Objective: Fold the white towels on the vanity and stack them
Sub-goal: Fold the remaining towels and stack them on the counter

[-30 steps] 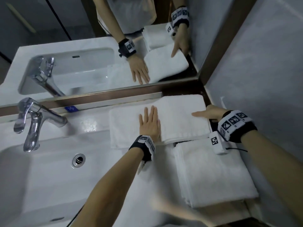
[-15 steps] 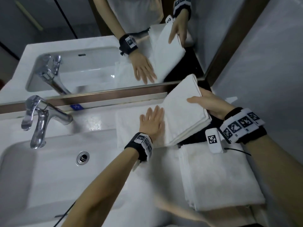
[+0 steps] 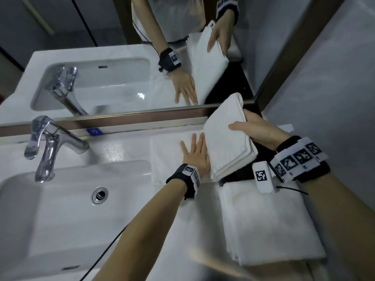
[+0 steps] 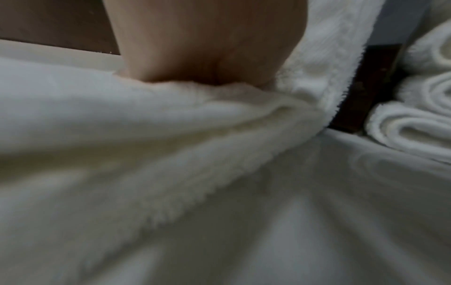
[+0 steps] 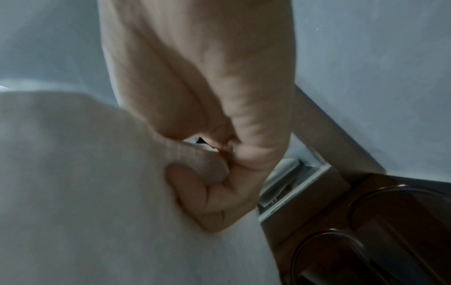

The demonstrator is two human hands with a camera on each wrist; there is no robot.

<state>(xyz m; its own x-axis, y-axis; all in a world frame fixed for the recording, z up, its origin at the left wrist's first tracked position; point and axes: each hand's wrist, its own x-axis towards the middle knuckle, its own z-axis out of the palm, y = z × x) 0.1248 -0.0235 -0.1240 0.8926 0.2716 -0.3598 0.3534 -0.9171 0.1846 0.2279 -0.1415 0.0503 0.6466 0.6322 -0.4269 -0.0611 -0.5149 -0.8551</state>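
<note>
The left hand (image 3: 195, 154) lies flat on the lower layer of the white towel (image 3: 227, 142), palm down, fingers straight and slightly spread, pointing toward the mirror (image 3: 121, 57). The left forearm reaches in from the near edge of the table (image 3: 121, 151). In the left wrist view the heel of this hand (image 4: 195, 42) presses into the terry cloth (image 4: 122, 135).

The right hand (image 3: 257, 129) grips the right portion of the same towel: the thumb lies across the top face and the fingers curl underneath. In the right wrist view the fingers (image 5: 207, 196) are curled into the cloth (image 5: 85, 173). This portion is raised off the table and tilted up toward the mirror, hinged along a crease just beside the left hand's fingers. The right wrist is held above the table.

The towel sits at the rear of the table, between the sink basin (image 3: 60, 209) and the side wall (image 3: 334, 98). A stack of folded towels (image 3: 269, 226) lies nearer the person, on the right side of the table, just beside the lifted portion's near edge and below the right wrist. Its rolled fold edges (image 4: 419, 123) appear in the left wrist view.

A chrome faucet (image 3: 48, 145) stands at the rear left of the basin, well apart from both hands, and a drain (image 3: 100, 194) is set in the basin floor. A dark wooden surface (image 5: 366, 231) shows beneath the raised portion.
</note>
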